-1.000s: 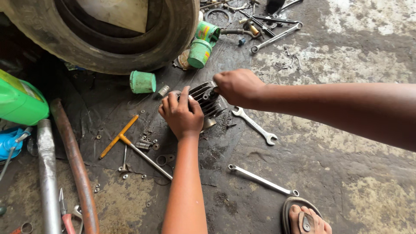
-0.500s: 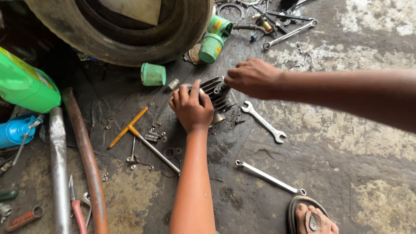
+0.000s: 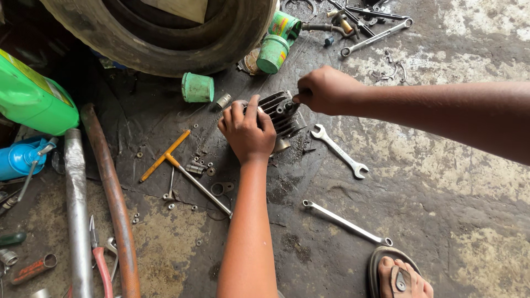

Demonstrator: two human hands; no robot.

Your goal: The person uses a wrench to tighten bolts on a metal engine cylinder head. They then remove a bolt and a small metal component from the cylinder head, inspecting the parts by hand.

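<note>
Finned engine cylinder [image 3: 280,112]: dark metal, cooling fins visible, lying on the oil-stained floor [image 3: 441,182] between both hands, just below the worn tyre [image 3: 165,38]

Left hand [image 3: 247,129]: palm pressed down over the near side of the cylinder, fingers [image 3: 237,113] curled over its edge, apparently to steady it against turning

Right hand [image 3: 326,89]: reaching in from the right, fingers clenched around something small and dark at the cylinder's top; what it is cannot be told

Open-ended spanner [image 3: 338,150]: flat on the floor just right of the cylinder, within easy reach

Long ring spanner [image 3: 346,222]: nearer the person, beside a sandalled foot [image 3: 400,276]

Orange-handled T-wrench [image 3: 185,168]: left of the left hand, with loose nuts and washers [image 3: 199,165] scattered about it

Green cup [image 3: 197,87] and green tins [image 3: 279,41]: by the tyre, apart from the work

Green jug [image 3: 33,96], blue oil can [image 3: 25,157], rusty pipes [image 3: 110,198]: far left, set aside
</note>
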